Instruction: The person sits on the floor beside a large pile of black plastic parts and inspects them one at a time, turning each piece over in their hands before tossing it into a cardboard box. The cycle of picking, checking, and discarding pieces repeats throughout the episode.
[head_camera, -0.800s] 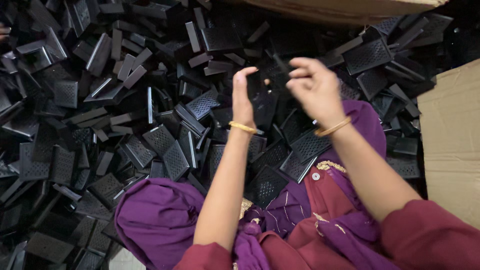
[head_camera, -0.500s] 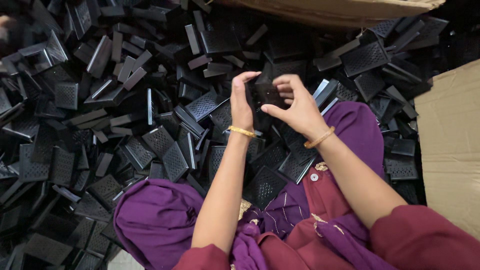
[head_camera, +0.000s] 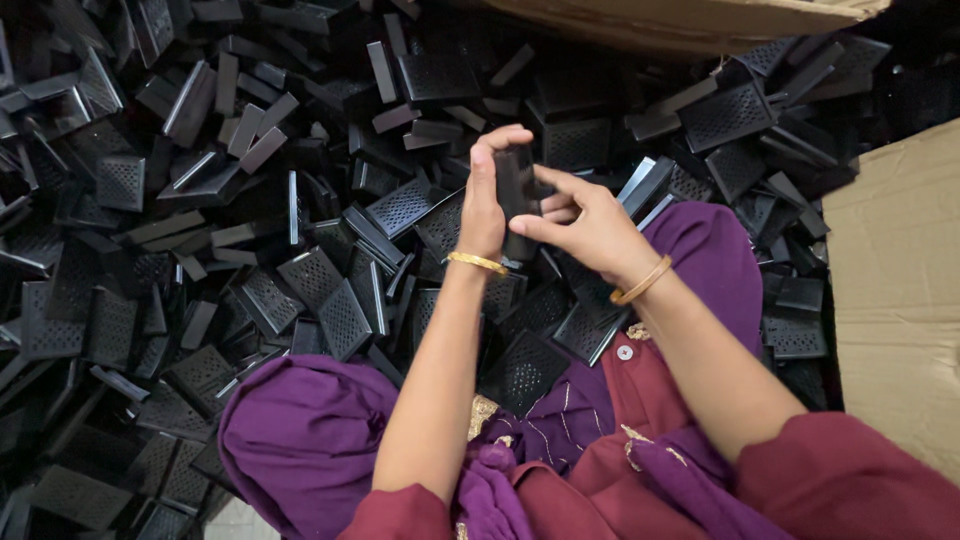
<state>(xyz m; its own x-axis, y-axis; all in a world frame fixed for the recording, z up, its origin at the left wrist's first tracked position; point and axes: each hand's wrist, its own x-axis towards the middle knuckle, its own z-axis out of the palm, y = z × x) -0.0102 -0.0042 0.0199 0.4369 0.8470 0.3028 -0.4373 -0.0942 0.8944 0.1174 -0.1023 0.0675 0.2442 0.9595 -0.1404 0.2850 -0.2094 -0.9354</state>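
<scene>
Black plastic part (head_camera: 516, 190) is held upright, long axis vertical, pinched between left hand (head_camera: 488, 200) and right hand (head_camera: 590, 225). Loose black perforated parts (head_camera: 330, 290) are heaped all around; cardboard (head_camera: 900, 290) borders the right.

Brown cardboard box edge (head_camera: 690, 20) along top; flat cardboard sheet (head_camera: 895, 290) at right (both plain).

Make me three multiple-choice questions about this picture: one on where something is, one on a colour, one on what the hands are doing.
1. Where is the flat brown cardboard sheet?
A. at the right edge
B. at the left edge
C. across the lap

2. What colour are the perforated plastic parts in the heap?
A. white
B. black
C. red

3. How is the small black plastic piece held?
A. lying loose on the heap
B. by the left hand alone
C. between the left hand and the right hand

Answers: 1 A, the sheet lies along the right side. 2 B, every part is black. 3 C, fingers of both hands grip it.
</scene>
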